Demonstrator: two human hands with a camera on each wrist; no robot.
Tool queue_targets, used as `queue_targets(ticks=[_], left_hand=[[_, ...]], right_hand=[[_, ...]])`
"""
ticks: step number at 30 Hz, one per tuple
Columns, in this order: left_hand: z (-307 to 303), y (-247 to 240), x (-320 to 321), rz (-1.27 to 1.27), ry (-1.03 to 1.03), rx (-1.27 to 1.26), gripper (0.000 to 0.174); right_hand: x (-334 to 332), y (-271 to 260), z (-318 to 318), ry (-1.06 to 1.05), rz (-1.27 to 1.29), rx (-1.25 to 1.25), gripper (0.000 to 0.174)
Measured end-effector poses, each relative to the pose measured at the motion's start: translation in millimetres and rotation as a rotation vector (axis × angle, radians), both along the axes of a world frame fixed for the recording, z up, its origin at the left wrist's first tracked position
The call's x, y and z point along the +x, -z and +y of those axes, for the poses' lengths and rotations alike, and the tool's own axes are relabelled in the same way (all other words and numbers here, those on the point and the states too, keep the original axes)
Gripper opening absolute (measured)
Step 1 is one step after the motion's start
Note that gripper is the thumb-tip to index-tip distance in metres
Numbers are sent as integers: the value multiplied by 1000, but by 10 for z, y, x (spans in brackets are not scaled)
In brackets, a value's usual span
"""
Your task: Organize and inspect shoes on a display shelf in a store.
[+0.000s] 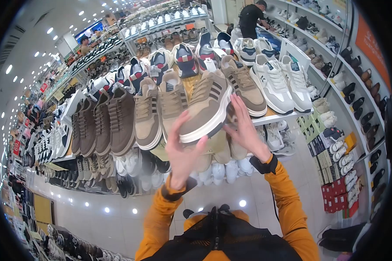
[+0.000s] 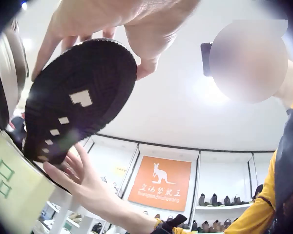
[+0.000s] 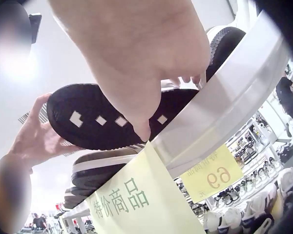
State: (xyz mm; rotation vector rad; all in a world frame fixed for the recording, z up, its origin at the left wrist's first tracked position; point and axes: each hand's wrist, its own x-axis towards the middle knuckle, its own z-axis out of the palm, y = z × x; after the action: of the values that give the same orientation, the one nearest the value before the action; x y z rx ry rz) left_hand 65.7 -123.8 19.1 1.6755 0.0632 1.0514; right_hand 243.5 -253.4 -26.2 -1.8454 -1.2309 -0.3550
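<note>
A tan and brown sneaker point(image 1: 204, 113) with dark side stripes and a white midsole is tilted, toe toward me, at the shelf's front edge. My left hand point(image 1: 182, 158) holds its toe, thumb on one side and fingers on the other, as the left wrist view shows. My right hand point(image 1: 247, 132) grips it farther back, fingers along the side and thumb under the sole. Both wrist views show the black sole point(image 2: 100, 73) with pale diamond-shaped patches. A matching tan sneaker point(image 1: 148, 115) stands to the left, and another striped sneaker point(image 1: 244, 85) sits behind my right fingers.
Dark brown shoes point(image 1: 122, 119) line the shelf at left; white sneakers point(image 1: 274, 82) stand at right. Yellow cards point(image 3: 122, 195) hang at the white shelf edge point(image 3: 224, 97). More shoes fill a lower level. A person in black point(image 1: 250, 19) stands at the back by wall shelves.
</note>
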Motion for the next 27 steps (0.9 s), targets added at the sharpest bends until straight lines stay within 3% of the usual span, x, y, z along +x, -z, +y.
queue_targets(ticks=[6,10,13,15,16,19,21,23,25,27], left_hand=[[184,25,-222,-3,20,135,60],[248,99,-302,67,69,269,60],[257,176,-311,43,27,236,68],[155,214,-254,-208,-98,182,93],[118,217,-235,-207,-98,181,93],[-55,135,-195,-156,-169,-83,115],[-58,462,-145,-22,-160,-80,100],[-71,527,-102,31,-153,-27,95],[-259,215,-44,-59,-36,-585,80],[-170,261,-5,-90,10,-616,75]], right_hand=[[125,-124,216,62,-176,72,104],[321,-258,312,48,-348,92,102],[235,-237,312,46,-273,173,97],[205,-260,311,83,-250,281,94],[171,-302,302,84,-249,280,94],[-23,-531,257,158,-341,443,94],[-213,-637,166,298,-423,380,94],[-363,-593,82,307,-443,339,93],[-483,-576,-56,277,-451,302,92],[-499,-571,-288,170,-442,250,92]])
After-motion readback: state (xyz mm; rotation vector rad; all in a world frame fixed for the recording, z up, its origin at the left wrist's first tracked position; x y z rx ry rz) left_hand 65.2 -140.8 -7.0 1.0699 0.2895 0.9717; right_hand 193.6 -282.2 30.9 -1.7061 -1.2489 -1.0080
